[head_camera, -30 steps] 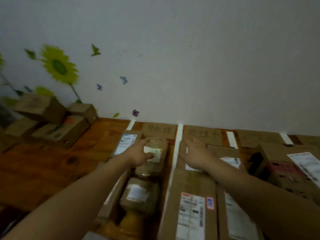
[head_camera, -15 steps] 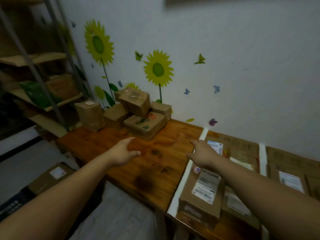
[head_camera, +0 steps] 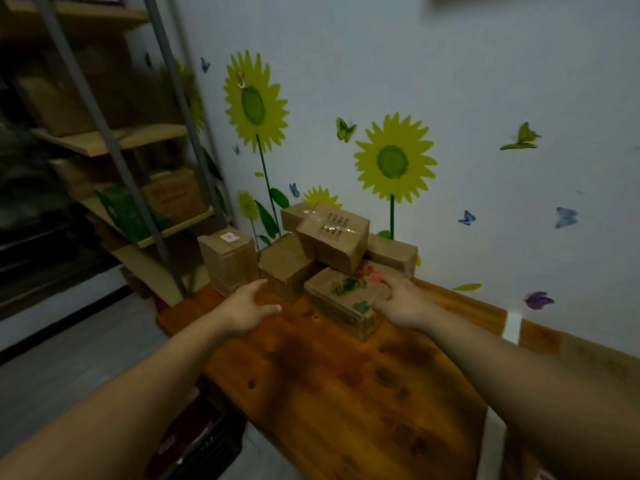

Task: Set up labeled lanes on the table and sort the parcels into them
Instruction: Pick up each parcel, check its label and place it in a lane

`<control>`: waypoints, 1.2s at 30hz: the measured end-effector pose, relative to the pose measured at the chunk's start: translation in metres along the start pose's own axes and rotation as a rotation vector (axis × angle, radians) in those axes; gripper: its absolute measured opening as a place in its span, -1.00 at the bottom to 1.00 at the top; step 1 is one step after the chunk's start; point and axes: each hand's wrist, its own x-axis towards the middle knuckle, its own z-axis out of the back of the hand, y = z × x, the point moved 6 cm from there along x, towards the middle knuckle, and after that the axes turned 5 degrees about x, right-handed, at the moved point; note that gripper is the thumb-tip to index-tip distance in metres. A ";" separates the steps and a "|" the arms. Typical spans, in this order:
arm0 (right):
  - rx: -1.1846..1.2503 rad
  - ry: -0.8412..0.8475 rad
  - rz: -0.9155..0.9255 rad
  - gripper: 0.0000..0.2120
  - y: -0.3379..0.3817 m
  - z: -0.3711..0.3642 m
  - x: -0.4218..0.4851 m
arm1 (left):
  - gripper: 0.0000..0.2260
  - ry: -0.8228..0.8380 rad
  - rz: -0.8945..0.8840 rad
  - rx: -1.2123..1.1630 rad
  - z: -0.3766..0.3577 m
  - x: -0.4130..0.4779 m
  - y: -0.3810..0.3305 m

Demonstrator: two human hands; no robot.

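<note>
A pile of several brown cardboard parcels stands at the far left end of the wooden table (head_camera: 346, 393), against the wall. The nearest one is a flat parcel with red and green prints (head_camera: 343, 299). My right hand (head_camera: 401, 303) lies against that parcel's right side, fingers on its top edge. My left hand (head_camera: 246, 306) hovers open, fingers spread, just left of it and in front of a plain box (head_camera: 287, 268). A tilted parcel with printed characters (head_camera: 334, 237) tops the pile. A white tape strip (head_camera: 512, 327) marks a lane edge at the right.
A metal shelf rack (head_camera: 114, 150) with boxes and a green bag stands left of the table. An upright parcel (head_camera: 228, 259) with a small label sits at the table's left corner. Sunflower and butterfly stickers cover the wall. A dark crate (head_camera: 204, 445) lies on the floor below.
The view has swung left from the taped lanes to the unsorted pile. Both hands have left the sorted parcels and reached forward to the printed parcel; the right hand now touches it.
</note>
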 end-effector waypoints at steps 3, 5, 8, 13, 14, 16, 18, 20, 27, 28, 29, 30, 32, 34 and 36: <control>0.052 -0.003 -0.027 -0.59 0.004 0.005 0.044 | -0.37 0.014 -0.003 -0.019 0.014 0.046 -0.015; 0.106 -0.012 -0.122 -0.55 -0.002 0.008 0.068 | -0.38 0.025 -0.016 0.006 0.021 0.074 -0.027; 0.207 -0.030 -0.199 -0.57 -0.011 0.009 0.099 | -0.38 0.043 -0.051 0.017 0.026 0.117 -0.044; 0.352 -0.088 -0.308 -0.69 -0.019 0.001 0.144 | -0.44 0.021 -0.224 0.031 0.025 0.185 -0.081; 0.373 -0.099 -0.344 -0.70 -0.021 -0.002 0.152 | -0.46 0.032 -0.274 0.016 0.024 0.199 -0.087; 0.413 -0.125 -0.408 -0.74 -0.024 -0.012 0.170 | -0.48 0.064 -0.318 -0.048 0.020 0.234 -0.092; 0.460 -0.159 -0.460 -0.82 -0.021 -0.021 0.184 | -0.47 0.084 -0.336 -0.118 0.019 0.268 -0.092; 0.557 -0.226 -0.523 -0.87 -0.017 -0.030 0.197 | -0.38 0.123 -0.316 -0.124 0.016 0.298 -0.090; 0.680 -0.353 -0.564 -0.21 0.002 -0.044 0.213 | -0.64 0.399 -0.260 -0.247 -0.001 0.328 -0.074; 0.690 -0.369 -0.551 -0.18 0.003 -0.042 0.213 | -0.71 0.431 -0.237 -0.296 0.001 0.324 -0.072; 0.703 -0.382 -0.538 -0.16 0.005 -0.039 0.211 | -0.72 0.463 -0.200 -0.360 0.001 0.318 -0.071; 0.716 -0.399 -0.524 -0.14 0.006 -0.037 0.209 | -0.65 0.484 -0.157 -0.437 0.004 0.313 -0.070; 0.772 -0.445 -0.519 -0.10 0.007 -0.033 0.201 | -0.55 0.488 -0.121 -0.570 0.009 0.308 -0.070; 0.827 -0.472 -0.554 -0.16 0.009 -0.027 0.189 | -0.55 0.493 -0.140 -0.633 0.014 0.296 -0.074; 0.860 -0.500 -0.572 -0.34 0.012 -0.021 0.172 | -0.69 0.440 -0.202 -0.562 0.019 0.281 -0.076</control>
